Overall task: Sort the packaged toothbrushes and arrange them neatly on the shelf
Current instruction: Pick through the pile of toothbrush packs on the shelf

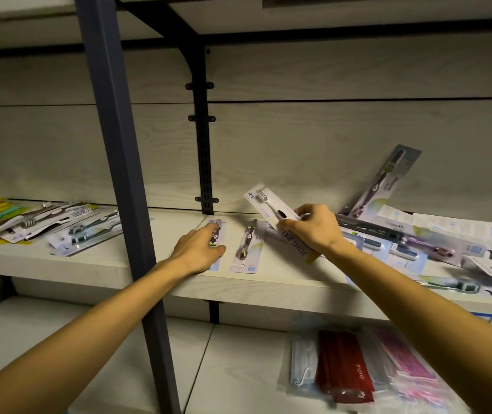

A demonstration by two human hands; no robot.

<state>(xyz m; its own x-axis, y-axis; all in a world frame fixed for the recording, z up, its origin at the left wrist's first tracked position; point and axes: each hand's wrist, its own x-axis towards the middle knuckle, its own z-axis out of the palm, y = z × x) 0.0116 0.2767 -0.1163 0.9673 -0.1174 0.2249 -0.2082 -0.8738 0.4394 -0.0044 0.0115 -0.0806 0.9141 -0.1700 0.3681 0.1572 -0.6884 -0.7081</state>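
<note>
My left hand [198,249] lies flat on a packaged toothbrush [217,231] on the pale shelf [161,234], fingers straight over the pack. Beside it to the right lies a second pack with a dark toothbrush [247,246]. My right hand [313,228] grips a white toothbrush pack [268,206], lifted and tilted above the shelf, with a yellow-edged pack under the wrist. To the right is a loose heap of toothbrush packs [417,243]; one grey pack [388,180] leans against the back wall.
A grey upright post [119,174] crosses in front of the shelf, left of my left arm. Left of it lie several more toothbrush packs [44,225]. The lower shelf holds packs of masks, a red one [343,369] in the middle. A black bracket [204,138] runs up the back wall.
</note>
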